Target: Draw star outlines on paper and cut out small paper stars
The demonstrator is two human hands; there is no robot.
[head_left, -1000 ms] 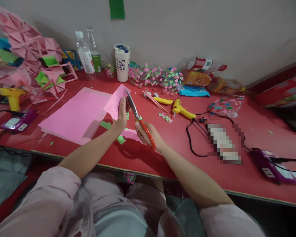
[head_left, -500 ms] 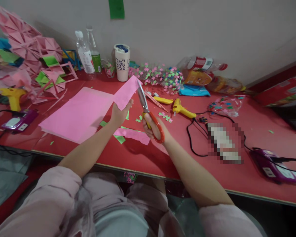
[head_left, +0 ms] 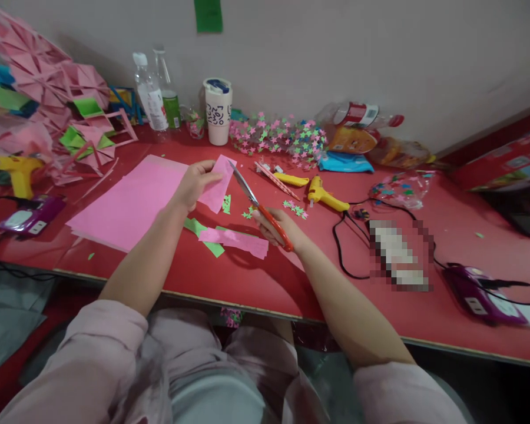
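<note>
My left hand [head_left: 195, 184] pinches a small folded-looking piece of pink paper [head_left: 216, 191] above the table. In my right hand [head_left: 279, 227] are scissors [head_left: 265, 211] with orange-red handles, their blades pointing up and left, the tip at the paper's upper right edge. I cannot tell whether the tip touches it. Below lie pink paper strips [head_left: 242, 240] across green paper scraps [head_left: 212, 246]. Large pink sheets [head_left: 128, 203] are stacked left of my left hand. Small green and pink paper stars [head_left: 295, 208] lie beyond my right hand.
A yellow glue gun [head_left: 327, 197] and a yellow cutter [head_left: 291, 179] lie to the right. Behind stand a white cup [head_left: 218, 112], bottles [head_left: 150, 97] and a heap of stars [head_left: 278, 138]. Pink paper folded work [head_left: 48, 76] fills the left; cables run to a purple power strip [head_left: 481, 294].
My left hand has shifted left and turned, now holding the pink paper from its left side. The scissors have dropped lower and tilted left, their tip still near the paper.
</note>
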